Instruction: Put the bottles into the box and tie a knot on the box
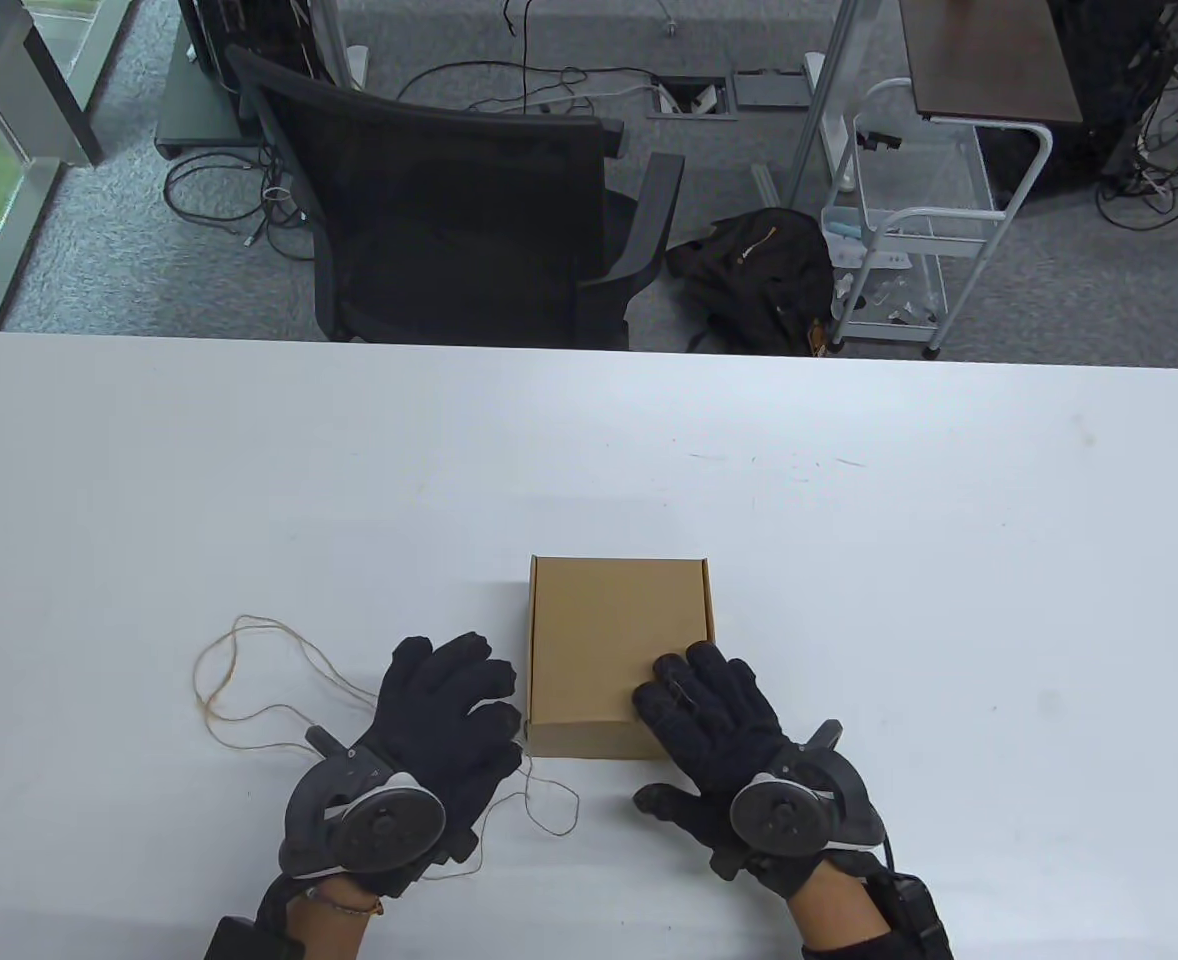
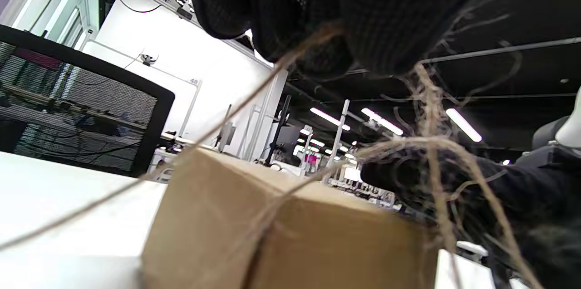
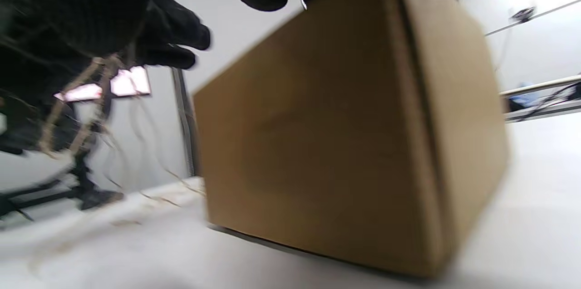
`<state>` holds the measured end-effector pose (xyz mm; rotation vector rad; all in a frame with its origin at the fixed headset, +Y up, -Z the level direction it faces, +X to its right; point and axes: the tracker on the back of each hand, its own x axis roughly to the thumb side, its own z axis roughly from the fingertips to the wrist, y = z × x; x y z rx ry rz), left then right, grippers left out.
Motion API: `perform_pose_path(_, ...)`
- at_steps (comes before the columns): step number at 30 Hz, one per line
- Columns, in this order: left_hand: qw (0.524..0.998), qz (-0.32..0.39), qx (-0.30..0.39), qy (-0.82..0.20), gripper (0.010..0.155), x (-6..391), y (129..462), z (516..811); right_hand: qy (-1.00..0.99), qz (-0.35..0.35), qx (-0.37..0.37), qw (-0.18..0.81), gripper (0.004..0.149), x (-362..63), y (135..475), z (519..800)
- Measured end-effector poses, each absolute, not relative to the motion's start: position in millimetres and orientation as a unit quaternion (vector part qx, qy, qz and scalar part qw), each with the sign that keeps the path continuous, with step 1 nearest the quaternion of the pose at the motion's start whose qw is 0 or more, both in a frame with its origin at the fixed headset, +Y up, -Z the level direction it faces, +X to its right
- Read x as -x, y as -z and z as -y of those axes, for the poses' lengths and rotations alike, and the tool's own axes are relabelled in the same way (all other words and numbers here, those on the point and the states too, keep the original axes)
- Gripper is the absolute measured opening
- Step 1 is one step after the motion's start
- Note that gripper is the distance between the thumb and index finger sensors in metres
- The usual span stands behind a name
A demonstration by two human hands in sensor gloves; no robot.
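- The cardboard box [image 1: 617, 655] sits shut on the white table [image 1: 949, 600], between the two hands; no bottles are in sight, so they are presumably inside.
- The right hand [image 1: 724, 735] lies with straight fingers flat on the lid's near right corner, holding nothing.
- The left hand [image 1: 434, 720] rests just left of the box; the twine [image 1: 249, 690] runs beneath its fingers, but whether it pinches the twine I cannot tell.
- Judged best: keep the right hand pressing the lid so the box cannot slide, and let the left draw the twine under and round the box, taut, before crossing the ends.
- The slack loops left of the left hand may snag.
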<state>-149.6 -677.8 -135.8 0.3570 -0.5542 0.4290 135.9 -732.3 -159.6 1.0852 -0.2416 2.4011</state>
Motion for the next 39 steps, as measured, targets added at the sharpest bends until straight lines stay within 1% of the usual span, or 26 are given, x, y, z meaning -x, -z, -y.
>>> perform_pose_path(3,0.919,0.276,-0.178,-0.216,0.044,141.0,132.7,677.7,-0.851,0.081,-0.421,0.304,0.091,-126.7,151.4,725.0)
perform_pose_path(5,0.92,0.279,-0.177,-0.213,0.044,136.1,130.3,677.8,-0.843,0.073,-0.427,0.319,0.091,-119.4,147.1,722.5)
perform_pose_path(7,0.916,0.284,-0.177,-0.22,0.044,132.3,128.6,677.0,-0.853,0.09,-0.422,0.294,0.093,-110.8,142.7,720.2)
perform_pose_path(8,0.915,0.282,-0.18,-0.227,0.044,131.1,127.8,676.6,-0.857,0.087,-0.433,0.264,0.093,-105.3,138.9,718.7)
perform_pose_path(9,0.914,0.283,-0.182,-0.229,0.044,130.9,127.5,676.1,-0.864,0.12,-0.424,0.245,0.084,-102.8,135.4,715.7)
perform_pose_path(11,0.909,0.285,-0.182,-0.244,0.044,133.7,127.9,675.8,-0.863,0.17,-0.438,0.187,0.069,-97.8,130.3,708.9)
perform_pose_path(12,0.906,0.284,-0.183,-0.254,0.045,135.2,128.4,675.8,-0.864,0.175,-0.436,0.182,0.056,-97.8,129.7,707.4)
perform_pose_path(14,0.907,0.278,-0.181,-0.261,0.044,139.1,129.4,675.9,-0.858,0.159,-0.441,0.209,0.05,-101.3,130.0,706.5)
perform_pose_path(15,0.907,0.274,-0.187,-0.261,0.044,141.4,130.2,676.0,-0.855,0.151,-0.434,0.242,0.044,-105.1,130.7,706.7)
perform_pose_path(16,0.909,0.268,-0.189,-0.259,0.044,143.2,131.2,676.1,-0.855,0.143,-0.424,0.263,0.035,-109.6,132.1,705.7)
perform_pose_path(17,0.911,0.262,-0.189,-0.255,0.044,145.1,132.1,676.4,-0.854,0.134,-0.42,0.275,0.033,-114.6,134.2,704.1)
perform_pose_path(20,0.919,0.233,-0.186,-0.258,0.045,151.6,136.7,679.3,-0.839,0.176,-0.398,0.328,0.033,-134.7,139.8,699.4)
perform_pose_path(23,0.924,0.209,-0.178,-0.268,0.045,157.9,141.8,683.6,-0.822,0.181,-0.369,0.394,0.034,-154.2,146.6,696.6)
perform_pose_path(25,0.923,0.203,-0.163,-0.285,0.045,160.9,145.0,686.3,-0.814,0.183,-0.355,0.421,0.036,-165.6,151.9,694.1)
perform_pose_path(27,0.92,0.188,-0.158,-0.305,0.045,164.0,147.8,688.3,-0.811,0.174,-0.345,0.44,0.037,-173.8,154.8,692.7)
perform_pose_path(31,0.921,0.165,-0.134,-0.327,0.045,167.7,152.3,693.5,-0.816,0.13,-0.346,0.444,0.038,-183.5,160.4,690.2)
perform_pose_path(32,0.921,0.161,-0.13,-0.329,0.045,169.3,153.9,694.3,-0.814,0.118,-0.345,0.452,0.038,-186.1,160.8,691.7)
perform_pose_path(34,0.917,0.147,-0.12,-0.349,0.046,171.5,156.6,697.5,-0.8,0.118,-0.336,0.482,0.037,-189.7,163.7,695.0)
perform_pose_path(35,0.915,0.144,-0.112,-0.361,0.046,172.6,158.3,699.3,-0.792,0.095,-0.338,0.499,0.037,-190.9,166.6,697.8)
perform_pose_path(36,0.912,0.142,-0.102,-0.372,0.046,173.4,160.1,701.6,-0.781,0.055,-0.334,0.526,0.039,-191.8,169.4,702.4)
perform_pose_path(37,0.91,0.137,-0.099,-0.379,0.046,173.9,160.9,703.1,-0.772,0.032,-0.329,0.542,0.04,-192.2,171.1,706.0)
perform_pose_path(38,0.91,0.129,-0.098,-0.382,0.046,174.4,162.1,704.9,-0.764,0.028,-0.331,0.553,0.044,-191.9,172.3,709.2)
perform_pose_path(39,0.912,0.126,-0.096,-0.379,0.046,174.3,163.7,706.6,-0.78,0.035,-0.321,0.535,0.052,-192.4,173.5,710.2)
